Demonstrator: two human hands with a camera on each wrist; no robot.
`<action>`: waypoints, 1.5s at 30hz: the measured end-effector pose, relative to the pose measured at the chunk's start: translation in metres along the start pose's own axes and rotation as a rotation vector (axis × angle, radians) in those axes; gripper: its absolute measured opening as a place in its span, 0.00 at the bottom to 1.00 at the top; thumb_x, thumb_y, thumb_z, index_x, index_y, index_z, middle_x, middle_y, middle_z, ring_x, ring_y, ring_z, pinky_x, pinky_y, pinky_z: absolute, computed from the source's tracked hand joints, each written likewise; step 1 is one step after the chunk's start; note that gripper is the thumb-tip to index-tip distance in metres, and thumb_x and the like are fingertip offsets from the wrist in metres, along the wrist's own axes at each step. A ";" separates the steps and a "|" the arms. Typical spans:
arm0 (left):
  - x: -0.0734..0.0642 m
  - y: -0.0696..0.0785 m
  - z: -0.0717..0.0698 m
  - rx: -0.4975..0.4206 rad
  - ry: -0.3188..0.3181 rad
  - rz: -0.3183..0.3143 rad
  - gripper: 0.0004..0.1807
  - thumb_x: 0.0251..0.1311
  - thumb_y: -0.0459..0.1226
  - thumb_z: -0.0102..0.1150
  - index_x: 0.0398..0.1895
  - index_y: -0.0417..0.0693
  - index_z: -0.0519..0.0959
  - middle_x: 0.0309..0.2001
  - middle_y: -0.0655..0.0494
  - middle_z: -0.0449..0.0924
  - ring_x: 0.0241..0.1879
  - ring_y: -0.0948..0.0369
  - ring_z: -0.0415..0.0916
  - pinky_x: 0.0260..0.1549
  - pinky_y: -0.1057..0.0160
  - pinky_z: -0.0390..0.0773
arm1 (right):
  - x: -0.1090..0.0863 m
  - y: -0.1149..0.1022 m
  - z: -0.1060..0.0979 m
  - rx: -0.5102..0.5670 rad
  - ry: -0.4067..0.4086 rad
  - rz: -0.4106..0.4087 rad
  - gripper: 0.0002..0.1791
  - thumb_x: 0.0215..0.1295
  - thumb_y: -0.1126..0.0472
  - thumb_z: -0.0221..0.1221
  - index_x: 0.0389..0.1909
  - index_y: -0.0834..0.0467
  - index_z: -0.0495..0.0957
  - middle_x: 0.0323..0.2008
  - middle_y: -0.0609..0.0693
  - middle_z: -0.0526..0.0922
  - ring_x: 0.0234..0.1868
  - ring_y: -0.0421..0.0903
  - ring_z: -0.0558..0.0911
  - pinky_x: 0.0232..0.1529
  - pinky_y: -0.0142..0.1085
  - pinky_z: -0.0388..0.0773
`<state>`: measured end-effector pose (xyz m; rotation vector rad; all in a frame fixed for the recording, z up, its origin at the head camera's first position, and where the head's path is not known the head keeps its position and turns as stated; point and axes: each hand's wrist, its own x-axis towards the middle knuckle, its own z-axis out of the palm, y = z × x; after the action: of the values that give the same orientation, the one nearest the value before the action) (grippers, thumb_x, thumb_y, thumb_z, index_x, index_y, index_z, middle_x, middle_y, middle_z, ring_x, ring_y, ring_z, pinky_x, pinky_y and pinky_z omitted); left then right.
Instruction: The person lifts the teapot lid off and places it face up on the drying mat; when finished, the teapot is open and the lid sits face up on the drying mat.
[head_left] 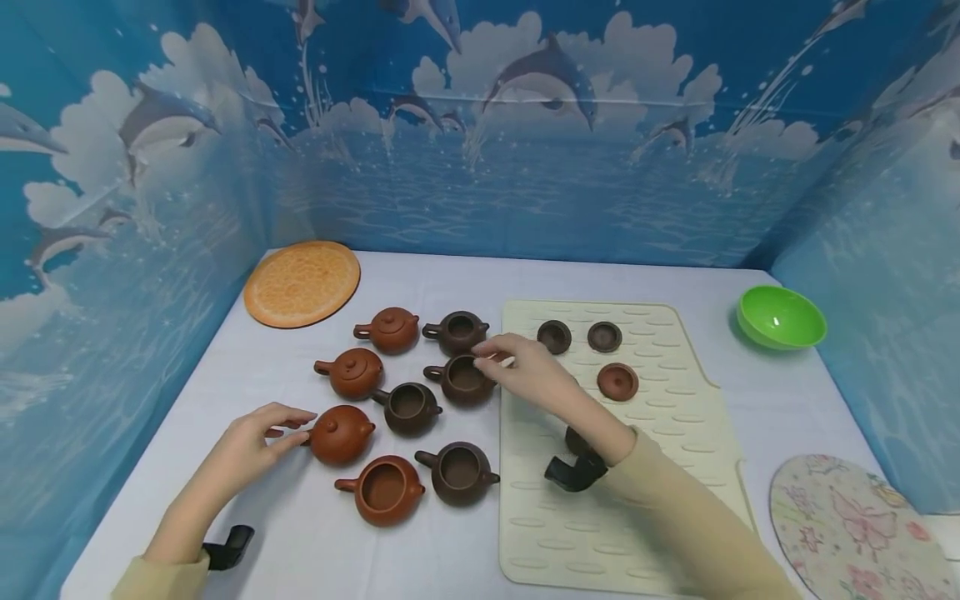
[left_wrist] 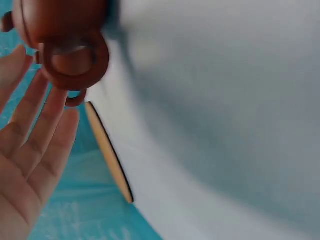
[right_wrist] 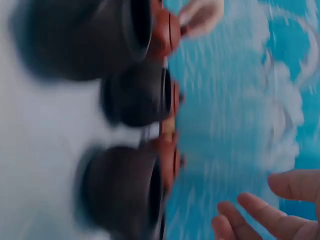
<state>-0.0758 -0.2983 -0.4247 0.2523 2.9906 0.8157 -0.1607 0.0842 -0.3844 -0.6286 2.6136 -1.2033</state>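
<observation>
My left hand (head_left: pixel 255 442) is beside a lidded red-brown teapot (head_left: pixel 341 435), its fingers near the handle. In the left wrist view that hand (left_wrist: pixel 37 135) has long, fairly straight fingers by the teapot's loop handle (left_wrist: pixel 75 67). My right hand (head_left: pixel 528 371) hovers over a lidless dark teapot (head_left: pixel 461 385); in the right wrist view its fingers (right_wrist: pixel 270 215) are apart with nothing between them. Other lidless teapots are dark ones (head_left: pixel 408 410) and a red-brown one (head_left: pixel 375 507). Two more lidded red-brown teapots (head_left: pixel 356 372) stand farther back.
A cream mat (head_left: pixel 540 517) bears dark lids (head_left: pixel 553 337) and a red-brown lid (head_left: pixel 618 381); my right forearm partly covers another dark lid (head_left: pixel 574 442). A green bowl (head_left: pixel 780 318) stands back right, a floral round mat (head_left: pixel 855 533) front right, an orange round mat (head_left: pixel 300 283) back left.
</observation>
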 end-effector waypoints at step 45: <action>0.012 -0.007 0.004 -0.130 -0.161 -0.127 0.11 0.58 0.30 0.66 0.45 0.46 0.83 0.39 0.54 0.85 0.40 0.60 0.81 0.40 0.59 0.82 | 0.035 -0.075 0.081 -0.033 -0.215 -0.197 0.05 0.64 0.56 0.65 0.40 0.49 0.82 0.36 0.40 0.84 0.35 0.33 0.77 0.35 0.23 0.72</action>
<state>-0.0884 -0.3005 -0.4319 0.1157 2.7586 0.9240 -0.1422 -0.0302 -0.3802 -0.9835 2.4417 -1.0769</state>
